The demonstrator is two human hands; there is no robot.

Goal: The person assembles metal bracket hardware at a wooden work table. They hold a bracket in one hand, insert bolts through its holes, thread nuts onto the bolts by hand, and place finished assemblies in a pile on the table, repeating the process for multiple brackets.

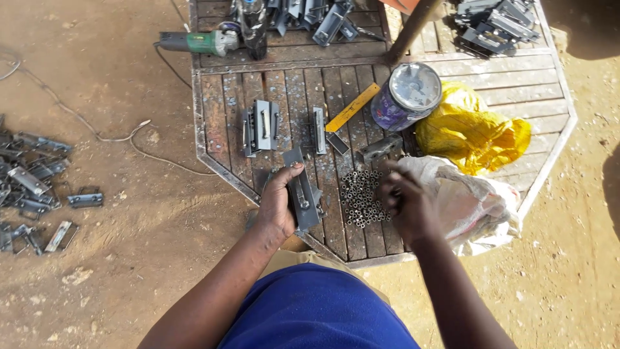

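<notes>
My left hand (278,201) grips a flat grey metal latch plate (302,190), holding it upright on the near edge of the slatted metal table (219,110). Just to its right lies a pile of several short metal tube pieces (360,197). My right hand (405,203) hovers at the right edge of that pile with its fingers curled; whether it holds a tube is hidden. Farther back on the table lie a finished latch assembly (260,126) and a narrow metal strip (318,130).
A paint tin (405,95), yellow bag (471,129) and white sack (468,203) sit at my right. A yellow ruler (352,107), green angle grinder (200,42) with its cable, and more latch parts (494,26) lie farther back. Metal pieces (32,181) litter the dirt at left.
</notes>
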